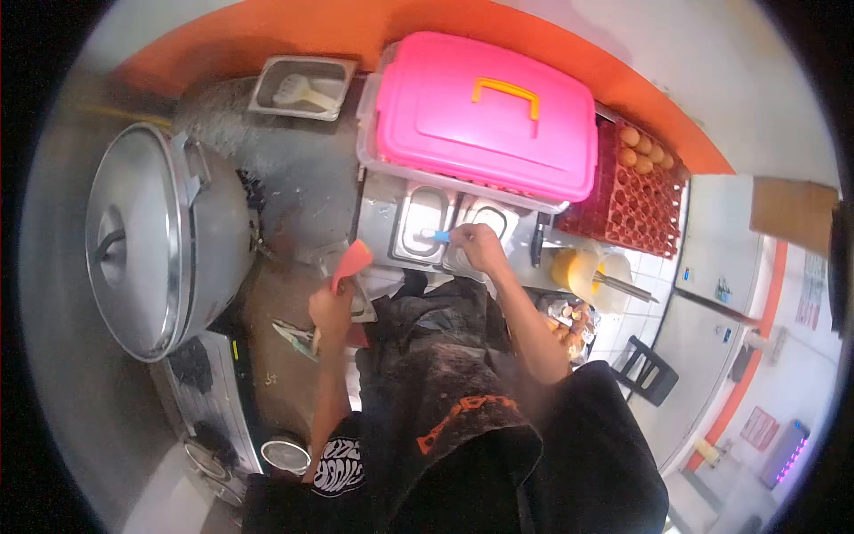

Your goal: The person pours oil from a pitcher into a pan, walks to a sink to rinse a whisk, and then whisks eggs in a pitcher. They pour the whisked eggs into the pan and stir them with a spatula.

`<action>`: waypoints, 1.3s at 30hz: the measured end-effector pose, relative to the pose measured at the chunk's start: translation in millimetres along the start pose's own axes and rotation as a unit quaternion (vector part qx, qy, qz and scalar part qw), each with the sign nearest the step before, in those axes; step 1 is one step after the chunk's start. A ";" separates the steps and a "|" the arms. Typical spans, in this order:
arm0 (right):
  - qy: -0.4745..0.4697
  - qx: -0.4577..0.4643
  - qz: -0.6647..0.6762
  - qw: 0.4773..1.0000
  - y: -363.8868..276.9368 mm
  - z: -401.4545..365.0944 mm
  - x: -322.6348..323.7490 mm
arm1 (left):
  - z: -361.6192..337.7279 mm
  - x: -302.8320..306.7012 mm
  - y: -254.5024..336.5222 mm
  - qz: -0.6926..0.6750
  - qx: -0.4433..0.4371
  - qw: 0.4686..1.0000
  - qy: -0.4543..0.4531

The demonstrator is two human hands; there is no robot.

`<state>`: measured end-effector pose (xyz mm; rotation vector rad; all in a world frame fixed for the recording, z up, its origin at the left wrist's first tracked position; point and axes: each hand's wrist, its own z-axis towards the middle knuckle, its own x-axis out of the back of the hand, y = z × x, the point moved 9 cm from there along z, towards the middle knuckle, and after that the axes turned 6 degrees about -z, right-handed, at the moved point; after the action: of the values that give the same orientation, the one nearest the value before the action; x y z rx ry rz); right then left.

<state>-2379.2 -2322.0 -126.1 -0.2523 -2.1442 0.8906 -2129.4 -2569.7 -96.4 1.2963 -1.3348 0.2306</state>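
Left hand [331, 308] grips a flat red tool [352, 263], right hand [480, 247] a blue utensil [441, 236], probably scooping at twelve o'clock; lifting needs steadiness.

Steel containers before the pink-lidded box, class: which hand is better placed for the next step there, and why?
Probably the right hand: it is above the steel containers, holding a blue item. The left hand is farther away, holding a reddish item.
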 end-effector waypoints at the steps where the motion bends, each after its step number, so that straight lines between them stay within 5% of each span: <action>1: 0.006 -0.010 0.028 1.000 8.3 -11.4 9.1 | 3.1 -1.9 0.6 -0.003 0.004 1.000 -0.006; 13: 0.243 -0.227 0.226 0.916 114.1 -251.9 211.8 | 33.5 -24.0 38.1 0.005 -0.037 0.997 -0.067; 15: 0.251 -0.297 -0.101 0.916 142.9 -274.7 240.6 | 33.3 -23.2 44.2 -0.006 -0.037 0.997 -0.070; 16: 0.296 -0.363 -0.158 0.869 155.7 -292.5 250.1 | 31.1 -21.1 49.9 -0.016 -0.038 0.997 -0.067; 18: 0.296 -0.327 -0.129 0.888 130.7 -277.6 254.9 | 31.6 -22.9 50.2 -0.028 -0.032 0.997 -0.067; 21: 0.227 -0.217 0.016 0.949 114.1 -220.3 203.4 | 34.0 -25.6 36.8 -0.019 -0.033 0.996 -0.076; 23: 0.182 -0.184 -0.067 0.964 41.4 -165.2 159.7 | 27.3 -20.5 39.1 -0.014 -0.044 0.997 -0.060; 25: 0.148 -0.032 -0.077 0.985 0.3 -105.9 99.8 | 22.0 -13.6 37.5 0.003 -0.032 0.999 -0.043; 29: 0.128 0.088 -0.220 0.963 -61.3 -27.8 22.1 | 16.3 -3.7 26.5 0.012 -0.036 0.999 -0.007; 34: 0.079 0.136 -0.326 0.932 -42.1 36.5 -59.3 | 7.8 7.4 18.8 -0.027 -0.015 1.000 0.004; 39: 0.023 0.025 -0.295 0.955 -8.6 45.4 -80.6 | -0.3 12.8 16.9 -0.045 -0.008 0.999 0.018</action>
<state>-2357.3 -2387.3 -188.4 0.3763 -1.9781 0.5755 -2137.9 -2570.0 -77.0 1.3283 -1.2428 0.1796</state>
